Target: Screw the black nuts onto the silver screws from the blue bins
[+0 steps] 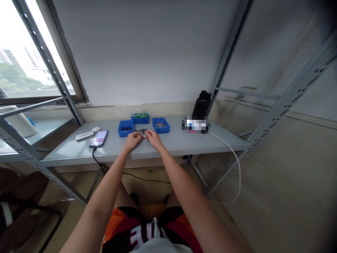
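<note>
Near the front edge of the grey shelf (173, 143), my left hand (133, 140) and my right hand (153, 138) are close together, fingertips pinched. What they hold between them is too small to make out. Just behind the fingertips lie small dark parts (141, 130). A blue bin (125, 134) with dark pieces stands behind my left hand. Another blue bin (163, 130) with small silvery pieces is behind my right hand. Farther back sits a blue bin (140, 121) holding green pieces (142, 114).
A phone (99, 138) with a black cable and a white object (83, 136) lie at the left. At the right are a black bottle (201, 106) and a blurred device (196, 125) with a white cable. Metal posts frame the shelf. Part of a person shows at lower left.
</note>
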`<state>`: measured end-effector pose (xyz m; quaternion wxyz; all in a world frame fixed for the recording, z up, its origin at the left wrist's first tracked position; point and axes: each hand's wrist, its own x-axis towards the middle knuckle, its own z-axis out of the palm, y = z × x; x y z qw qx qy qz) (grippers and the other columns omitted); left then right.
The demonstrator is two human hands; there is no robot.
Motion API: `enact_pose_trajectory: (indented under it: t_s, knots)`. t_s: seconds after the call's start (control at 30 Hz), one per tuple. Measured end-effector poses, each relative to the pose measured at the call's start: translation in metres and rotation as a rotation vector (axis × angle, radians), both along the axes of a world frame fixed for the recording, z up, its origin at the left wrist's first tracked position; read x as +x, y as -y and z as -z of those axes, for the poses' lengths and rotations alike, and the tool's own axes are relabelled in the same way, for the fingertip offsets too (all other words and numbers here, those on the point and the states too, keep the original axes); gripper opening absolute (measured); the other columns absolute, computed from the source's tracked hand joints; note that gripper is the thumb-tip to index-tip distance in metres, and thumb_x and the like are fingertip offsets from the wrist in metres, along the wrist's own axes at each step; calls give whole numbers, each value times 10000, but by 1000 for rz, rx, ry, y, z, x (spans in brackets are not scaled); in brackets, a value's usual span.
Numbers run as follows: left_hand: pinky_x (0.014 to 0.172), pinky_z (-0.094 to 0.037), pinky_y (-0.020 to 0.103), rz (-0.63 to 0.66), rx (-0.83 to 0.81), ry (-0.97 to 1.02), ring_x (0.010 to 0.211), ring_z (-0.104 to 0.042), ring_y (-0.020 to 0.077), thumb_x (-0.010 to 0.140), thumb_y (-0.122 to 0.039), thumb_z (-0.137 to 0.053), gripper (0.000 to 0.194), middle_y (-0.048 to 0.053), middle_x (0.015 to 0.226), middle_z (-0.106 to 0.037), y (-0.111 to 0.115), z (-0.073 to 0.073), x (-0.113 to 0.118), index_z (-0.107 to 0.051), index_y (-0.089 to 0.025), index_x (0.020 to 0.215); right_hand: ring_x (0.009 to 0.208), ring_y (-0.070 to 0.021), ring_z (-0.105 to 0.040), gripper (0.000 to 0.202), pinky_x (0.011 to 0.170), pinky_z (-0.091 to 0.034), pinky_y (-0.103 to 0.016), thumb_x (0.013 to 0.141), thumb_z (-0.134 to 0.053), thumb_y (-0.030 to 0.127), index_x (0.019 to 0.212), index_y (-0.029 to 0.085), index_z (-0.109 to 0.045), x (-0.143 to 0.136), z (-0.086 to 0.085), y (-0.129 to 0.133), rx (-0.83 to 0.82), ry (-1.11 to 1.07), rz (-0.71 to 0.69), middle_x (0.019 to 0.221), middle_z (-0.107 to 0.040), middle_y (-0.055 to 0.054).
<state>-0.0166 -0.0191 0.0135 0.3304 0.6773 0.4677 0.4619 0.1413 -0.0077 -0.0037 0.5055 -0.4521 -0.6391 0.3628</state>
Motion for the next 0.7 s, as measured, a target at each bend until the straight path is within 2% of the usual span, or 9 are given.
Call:
enact_pose_trajectory:
  t_s: [0.13, 0.3, 0.57, 0.7]
  knots:
    - [724, -519, 310, -8, 98, -100, 806, -664, 212, 752, -337, -627, 248, 98, 881, -743, 0, -2, -2, -715, -135, 865, 590, -125, -554, 170, 605, -437, -240, 871, -528, 348, 855, 197, -604, 1, 1, -1, 3, 3, -16, 673, -626, 9]
    - [813, -505, 336, -32, 129, -131, 846, -664, 220, 770, -325, -621, 245, 103, 916, -747, 2, -4, -1, -730, -141, 889, 581, -120, -547, 172, 606, -432, -241, 881, -502, 336, 858, 193, -595, 2, 1, -1, 16, 0, 0, 676, -627, 9]
    - [809, -501, 349, -75, 123, -89, 827, -661, 230, 769, -330, -637, 250, 109, 895, -748, 0, -4, -1, -736, -145, 904, 726, -158, -621, 131, 724, -482, -281, 859, -533, 289, 847, 198, -627, 2, 4, -5, 40, 41, 3, 775, -676, -24]
    - [753, -490, 324, -106, 119, -58, 775, -646, 211, 779, -378, -620, 287, 98, 846, -736, -1, -2, -2, -728, -139, 894, 751, -165, -630, 136, 760, -487, -295, 871, -518, 279, 849, 202, -628, 4, 7, -8, 44, 52, 44, 779, -682, -29]
